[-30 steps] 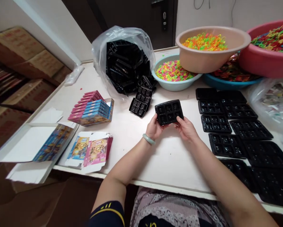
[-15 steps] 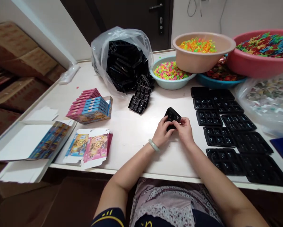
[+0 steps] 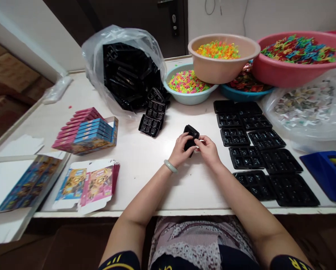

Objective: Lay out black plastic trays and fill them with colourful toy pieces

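Note:
A small black plastic tray (image 3: 190, 134) is held tilted above the white table, between both hands. My left hand (image 3: 181, 149) grips its left and near side, thumb and fingers closed on it. My right hand (image 3: 207, 149) pinches its right edge with the fingertips. The tray's lower part is partly hidden by the fingers. To the left of the hands lie several nested black trays (image 3: 152, 122), spilling from a clear plastic bag (image 3: 93, 56) full of such trays. Two columns of black compartment trays (image 3: 246, 157) lie flat to the right.
Behind stand a pale blue bowl (image 3: 191, 98), a peach basin (image 3: 224, 69), a blue basin (image 3: 242, 95) and a red basin (image 3: 291, 71), holding small coloured pieces. Printed cartons (image 3: 96, 140) and flat boxes (image 3: 97, 185) sit left. A blue tape dispenser (image 3: 319, 174) is far right.
The view has swung to the right, so the scene sits further left and the blue tape dispenser shows more. Both hands still hold the tray, their fingers slightly shifted on it.

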A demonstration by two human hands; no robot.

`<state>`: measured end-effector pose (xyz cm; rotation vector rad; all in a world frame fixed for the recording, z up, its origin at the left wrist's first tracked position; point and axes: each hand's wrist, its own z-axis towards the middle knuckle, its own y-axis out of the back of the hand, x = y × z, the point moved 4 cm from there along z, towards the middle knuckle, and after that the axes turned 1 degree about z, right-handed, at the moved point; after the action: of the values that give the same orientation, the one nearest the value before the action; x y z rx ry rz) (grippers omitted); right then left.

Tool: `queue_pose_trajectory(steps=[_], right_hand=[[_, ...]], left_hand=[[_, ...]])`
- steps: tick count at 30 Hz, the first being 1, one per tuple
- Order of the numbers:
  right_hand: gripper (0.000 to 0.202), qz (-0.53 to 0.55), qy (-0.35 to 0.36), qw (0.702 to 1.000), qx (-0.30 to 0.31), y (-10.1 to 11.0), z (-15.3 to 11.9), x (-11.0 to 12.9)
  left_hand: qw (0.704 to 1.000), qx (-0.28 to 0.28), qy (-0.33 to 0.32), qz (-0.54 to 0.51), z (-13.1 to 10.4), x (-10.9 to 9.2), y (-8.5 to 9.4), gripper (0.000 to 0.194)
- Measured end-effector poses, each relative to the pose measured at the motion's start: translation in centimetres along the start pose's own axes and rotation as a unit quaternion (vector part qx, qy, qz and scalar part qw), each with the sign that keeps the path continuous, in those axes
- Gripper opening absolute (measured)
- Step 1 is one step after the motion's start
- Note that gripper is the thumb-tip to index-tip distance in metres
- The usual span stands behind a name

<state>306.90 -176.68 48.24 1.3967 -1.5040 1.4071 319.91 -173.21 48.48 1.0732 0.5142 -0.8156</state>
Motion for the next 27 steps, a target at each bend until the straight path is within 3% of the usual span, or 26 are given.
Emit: queue_pose_trajectory(steps=[2,7,12,18,23,27], right_hand=[[0.039,0.009,-0.015,1.0,0.007,0.2,0.6,0.3],[0.043,0.095,-0.049,0.993,-0.042,-0.1,1.4,-0.2],[0.04,0.089,-0.011,0.995,-0.031,-0.9,1.4,-0.2],[0.037,0.015,0.012,1.0,-0.007,-0.8,1.1,0.7],[0.039,0.036,0.007,0.999,-0.019,-0.6,0.3,1.0],[0.038,0.025,-0.009,1.0,0.001,-0.6,-0.3,0.9]], left_hand=[[1.0,0.007,-0.012,0.019,0.7,0.1,-0.1,0.035],[1.0,0.012,-0.02,0.007,1.9,0.6,0.2,0.028],[0.999,0.018,-0.016,-0.023,1.7,1.3,0.9,0.03],[0.992,0.017,0.064,-0.105,1.5,0.2,0.9,0.03],[0.982,0.003,0.095,-0.163,1.4,-0.4,0.7,0.024],[0.995,0.013,0.056,-0.081,1.0,-0.3,1.3,0.023]])
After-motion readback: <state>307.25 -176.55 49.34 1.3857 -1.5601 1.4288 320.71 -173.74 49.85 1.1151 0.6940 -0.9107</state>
